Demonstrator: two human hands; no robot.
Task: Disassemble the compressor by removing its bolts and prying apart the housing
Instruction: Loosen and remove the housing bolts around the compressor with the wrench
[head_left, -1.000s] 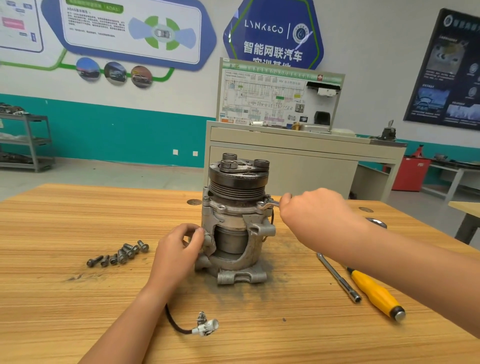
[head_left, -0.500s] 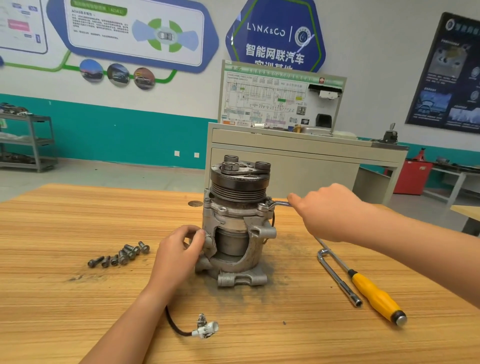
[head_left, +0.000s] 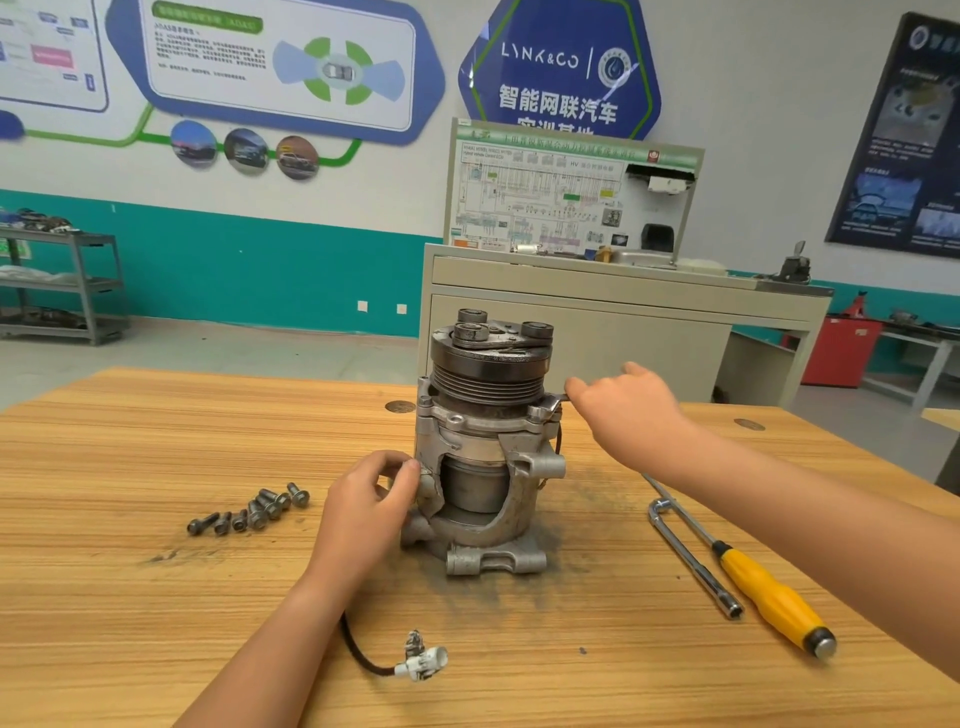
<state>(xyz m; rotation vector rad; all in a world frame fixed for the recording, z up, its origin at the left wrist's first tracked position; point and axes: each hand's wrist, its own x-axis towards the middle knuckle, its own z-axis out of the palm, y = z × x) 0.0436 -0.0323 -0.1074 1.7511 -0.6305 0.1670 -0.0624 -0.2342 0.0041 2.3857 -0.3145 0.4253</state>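
Upright on the desk (head_left: 156, 597), centre of frame, pulley end up: compressor (head_left: 485, 452).

The left hand (head_left: 363, 499) has its grip curled on the lower left of the housing, bracing it. The right hand (head_left: 631, 410), right of centre, has its grip pinching a small wrench (head_left: 556, 400) set at the upper flange under the pulley.

Best practice, as I judge it: keep the wrench square on the bolt head, use short swings, and counter the twist with the bracing hand.

Count:
- one compressor
- one wrench in hand
- about seven loose bolts (head_left: 254, 512), left of centre
- one L-shaped socket bar (head_left: 691, 561) and one yellow-handled screwdriver (head_left: 774, 597), lower right
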